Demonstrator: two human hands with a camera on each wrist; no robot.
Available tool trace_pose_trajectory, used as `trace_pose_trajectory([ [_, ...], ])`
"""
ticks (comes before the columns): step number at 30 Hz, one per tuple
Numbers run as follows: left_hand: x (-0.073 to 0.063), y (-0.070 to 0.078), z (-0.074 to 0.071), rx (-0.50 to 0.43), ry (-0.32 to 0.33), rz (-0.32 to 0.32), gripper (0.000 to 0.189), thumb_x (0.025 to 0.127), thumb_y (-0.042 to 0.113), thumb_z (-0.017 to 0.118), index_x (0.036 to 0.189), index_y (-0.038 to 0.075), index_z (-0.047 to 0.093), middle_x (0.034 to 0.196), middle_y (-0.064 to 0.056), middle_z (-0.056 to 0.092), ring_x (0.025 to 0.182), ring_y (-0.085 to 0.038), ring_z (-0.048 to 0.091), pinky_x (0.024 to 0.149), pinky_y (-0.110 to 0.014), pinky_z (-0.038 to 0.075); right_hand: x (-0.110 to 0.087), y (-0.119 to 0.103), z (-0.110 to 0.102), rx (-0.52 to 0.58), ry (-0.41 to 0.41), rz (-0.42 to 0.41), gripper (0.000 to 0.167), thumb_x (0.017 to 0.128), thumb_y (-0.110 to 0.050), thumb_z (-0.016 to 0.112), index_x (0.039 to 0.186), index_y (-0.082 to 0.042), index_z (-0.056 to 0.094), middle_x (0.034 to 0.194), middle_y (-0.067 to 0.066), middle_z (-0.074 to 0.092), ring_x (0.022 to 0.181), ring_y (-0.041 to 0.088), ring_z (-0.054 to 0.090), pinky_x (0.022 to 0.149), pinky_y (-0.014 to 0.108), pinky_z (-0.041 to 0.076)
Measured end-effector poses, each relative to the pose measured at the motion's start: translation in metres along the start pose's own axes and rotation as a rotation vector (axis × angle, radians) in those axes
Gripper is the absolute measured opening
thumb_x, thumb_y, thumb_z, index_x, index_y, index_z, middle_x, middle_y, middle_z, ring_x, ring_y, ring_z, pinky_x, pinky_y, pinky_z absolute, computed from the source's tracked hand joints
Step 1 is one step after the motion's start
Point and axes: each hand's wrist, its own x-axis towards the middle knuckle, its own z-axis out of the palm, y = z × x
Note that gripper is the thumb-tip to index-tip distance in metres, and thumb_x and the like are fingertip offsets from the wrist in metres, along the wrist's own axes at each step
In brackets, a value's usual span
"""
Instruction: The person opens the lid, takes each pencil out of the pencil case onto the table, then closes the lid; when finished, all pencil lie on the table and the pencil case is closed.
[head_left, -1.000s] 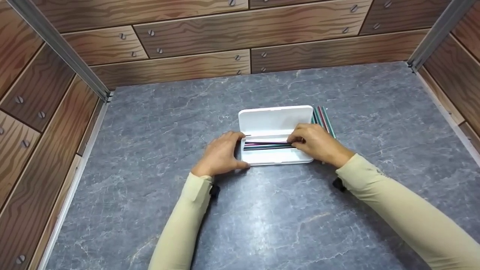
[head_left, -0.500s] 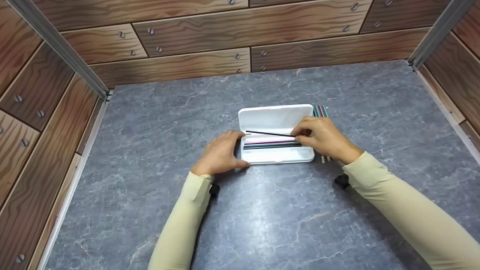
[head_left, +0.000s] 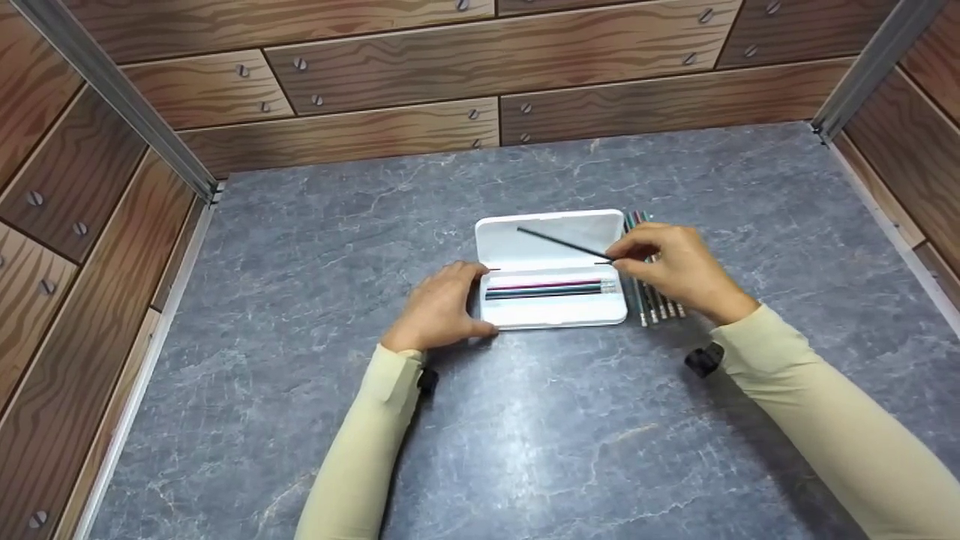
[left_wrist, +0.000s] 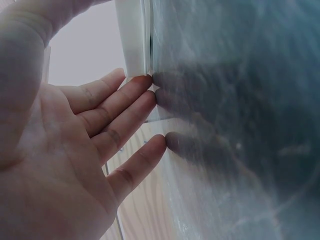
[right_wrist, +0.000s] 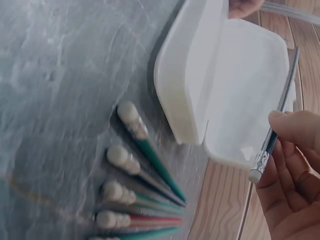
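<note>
A white pencil case (head_left: 555, 313) stands on the table, its lid (head_left: 499, 244) raised at the back. Thumb and index finger of my left hand (head_left: 439, 307) hold its left end at the front and back corners; in the left wrist view the fingers (left_wrist: 132, 95) lie along that end. Pinched between thumb and fingers of my right hand (head_left: 686, 274), a dark pencil (head_left: 562, 243) is lifted in front of the lid, tilted, with its white eraser end nearest the hand in the right wrist view. Several pencils (head_left: 544, 289) lie side by side inside the case, erasers to the right.
Right of the case, several more pencils (head_left: 661, 304) in green, red and dark colours lie in a row on the grey marbled table (head_left: 337, 247), erasers toward the front. Wood-patterned walls (head_left: 390, 67) enclose the back and sides.
My right hand has lifted the dark pencil up out of the case and moved right and back with it, uncovering the eraser ends inside. My left hand has stayed at the case.
</note>
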Motion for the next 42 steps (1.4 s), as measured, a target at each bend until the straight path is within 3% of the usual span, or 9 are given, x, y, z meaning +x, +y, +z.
trace_pose_trajectory([
  [6,-0.001,0.000,0.001,0.006,0.014,0.005,0.092,0.081,0.039,0.100,0.157,0.009,0.057,0.151,-0.012,0.068,0.143,-0.033,0.063,0.122,-0.056,0.051,-0.006,0.010,-0.011,-0.009,0.073,0.042,0.015,0.094,0.000,0.086,0.109,-0.005,0.088,0.107,0.014,0.084,0.087,-0.006,0.064,0.081,0.005,0.050],
  [15,0.000,0.002,-0.001,0.010,0.003,-0.006,0.093,0.082,0.041,0.100,0.159,0.010,0.056,0.152,-0.012,0.067,0.145,-0.033,0.062,0.123,-0.057,0.050,-0.016,0.030,-0.019,0.019,0.222,0.195,0.020,0.095,-0.002,0.086,0.114,0.004,0.084,0.107,0.028,0.083,0.077,-0.018,0.059,0.073,0.001,0.047],
  [20,0.000,0.002,0.000,0.001,0.001,-0.003,0.093,0.082,0.039,0.100,0.159,0.010,0.056,0.152,-0.012,0.066,0.145,-0.033,0.062,0.123,-0.056,0.049,-0.023,0.037,-0.022,-0.051,0.281,0.282,0.021,0.094,-0.004,0.085,0.113,0.006,0.084,0.103,0.029,0.083,0.071,-0.022,0.055,0.067,0.001,0.043],
  [29,0.000,0.000,0.001,0.003,0.005,-0.002,0.094,0.081,0.040,0.100,0.159,0.010,0.056,0.153,-0.011,0.066,0.146,-0.032,0.061,0.124,-0.056,0.049,-0.034,0.047,-0.023,-0.135,0.196,0.419,0.025,0.093,-0.010,0.087,0.115,0.003,0.085,0.107,0.026,0.084,0.071,-0.013,0.056,0.067,0.008,0.040],
  [33,0.000,-0.002,0.002,0.009,0.013,0.013,0.094,0.081,0.039,0.100,0.158,0.009,0.056,0.151,-0.012,0.067,0.143,-0.033,0.062,0.122,-0.056,0.050,-0.037,0.049,-0.021,-0.131,0.146,0.443,0.027,0.092,-0.011,0.087,0.115,0.003,0.085,0.109,0.026,0.084,0.076,-0.004,0.059,0.068,0.010,0.041],
  [42,0.000,0.000,0.000,0.006,0.006,0.017,0.094,0.082,0.039,0.099,0.158,0.007,0.056,0.151,-0.013,0.067,0.143,-0.033,0.062,0.123,-0.055,0.050,-0.043,0.053,-0.018,-0.123,0.087,0.501,0.031,0.094,-0.015,0.087,0.119,0.004,0.084,0.112,0.026,0.084,0.075,-0.004,0.060,0.065,0.011,0.043],
])
